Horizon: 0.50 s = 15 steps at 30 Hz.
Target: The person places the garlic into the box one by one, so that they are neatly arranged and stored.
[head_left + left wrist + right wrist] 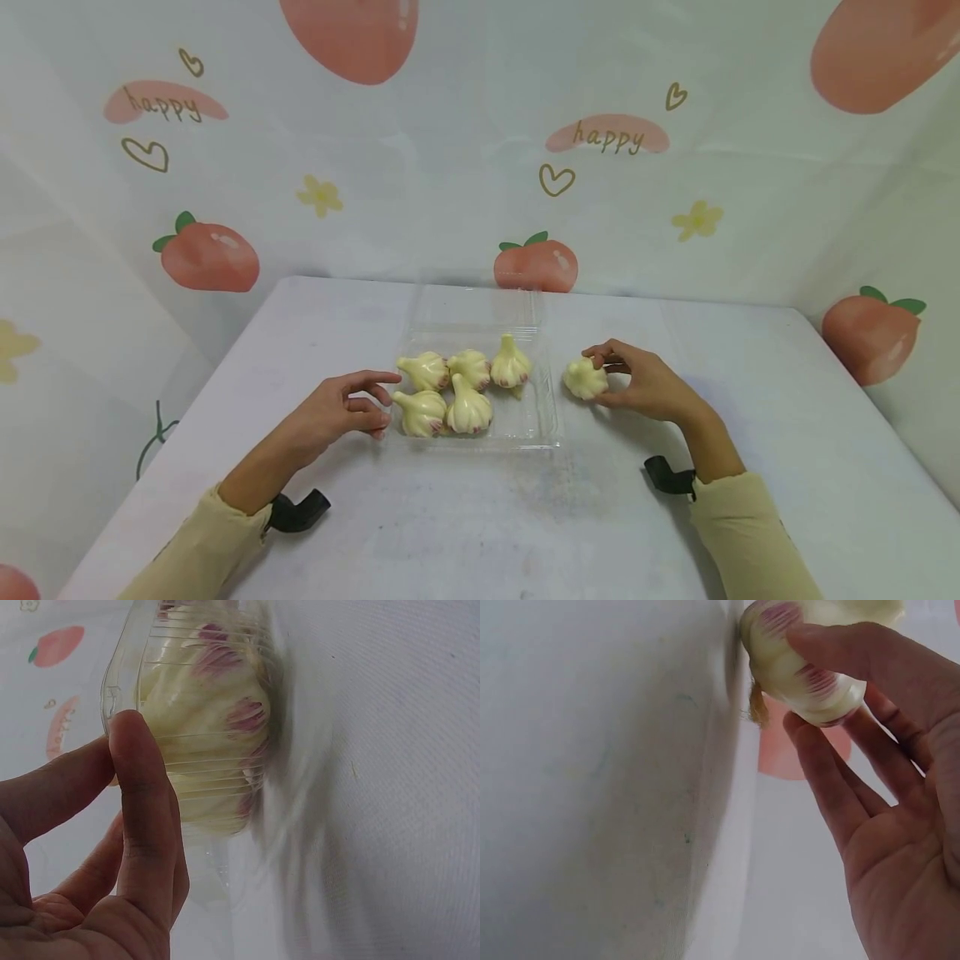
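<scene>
My right hand (648,383) pinches a garlic bulb (584,379) between thumb and fingers, low over the table to the right of a clear plastic box. In the right wrist view, the thumb (840,649) lies across its purple-streaked side, and brown roots show underneath. At the box's left edge, my left hand (337,417) holds the rim with thumb and fingertips, seen close in the left wrist view. The clear plastic box (551,425) has its lid (476,308) folded back behind it. Several garlic bulbs (468,408) lie inside, toward the left, with stems pointing different ways.
The white table (480,517) stands against a white cloth backdrop with printed peaches (536,265). Black wrist cameras (298,510) hang below both sleeves. A dark green cord (156,437) shows at the table's left edge.
</scene>
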Motion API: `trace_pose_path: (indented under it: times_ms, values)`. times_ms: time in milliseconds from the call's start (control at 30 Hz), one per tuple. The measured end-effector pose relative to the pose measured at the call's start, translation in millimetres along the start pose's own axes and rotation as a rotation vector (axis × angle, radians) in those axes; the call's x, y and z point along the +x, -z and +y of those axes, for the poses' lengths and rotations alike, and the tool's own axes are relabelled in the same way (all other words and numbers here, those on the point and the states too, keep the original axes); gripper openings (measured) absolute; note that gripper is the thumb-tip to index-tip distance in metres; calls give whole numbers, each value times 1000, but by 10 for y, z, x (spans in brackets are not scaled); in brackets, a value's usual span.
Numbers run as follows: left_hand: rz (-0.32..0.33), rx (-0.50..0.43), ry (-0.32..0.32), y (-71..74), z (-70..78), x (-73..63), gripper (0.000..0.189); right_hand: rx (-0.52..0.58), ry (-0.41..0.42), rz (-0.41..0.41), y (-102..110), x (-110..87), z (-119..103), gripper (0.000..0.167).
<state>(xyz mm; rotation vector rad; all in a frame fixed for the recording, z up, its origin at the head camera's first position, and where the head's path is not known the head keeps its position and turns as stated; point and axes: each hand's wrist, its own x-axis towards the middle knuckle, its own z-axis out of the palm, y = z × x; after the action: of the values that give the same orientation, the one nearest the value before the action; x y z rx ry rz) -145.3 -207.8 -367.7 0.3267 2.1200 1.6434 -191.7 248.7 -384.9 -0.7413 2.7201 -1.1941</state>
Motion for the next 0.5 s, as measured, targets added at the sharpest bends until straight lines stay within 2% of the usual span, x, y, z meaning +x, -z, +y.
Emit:
trace_pose_path:
  times_ms: [167, 500]
  values:
    - [-3, -3, -8, 1, -8, 2, 60, -1, 5, 34, 1, -1, -3, 38]
    - [-3, 1, -12, -1, -10, 3, 60, 23, -6, 37, -2, 4, 14, 37]
